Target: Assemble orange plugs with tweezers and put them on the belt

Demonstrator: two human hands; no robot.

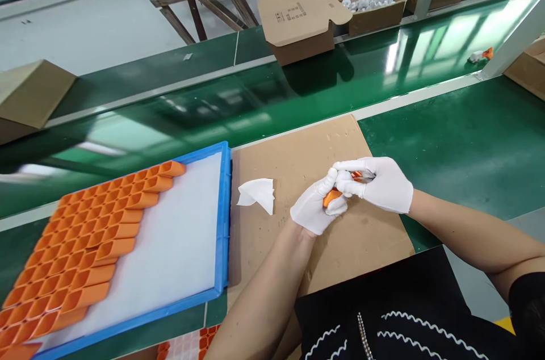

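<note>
Both hands wear white gloves and meet over the cardboard sheet. My left hand is closed around a small orange plastic piece, mostly covered by the fingers. From the other side my right hand pinches at the top of that piece, thumb and fingers touching the left fingertips. Between the right fingers shows a small part with orange-red and grey bits; its kind is unclear. Left of the hands, a torn piece of white paper lies on the cardboard.
At left is a blue-rimmed tray holding rows of orange hollow pieces. A green conveyor belt runs behind. Beyond it stand an open-flapped carton and a box of white round parts. A white-and-orange item lies at far right.
</note>
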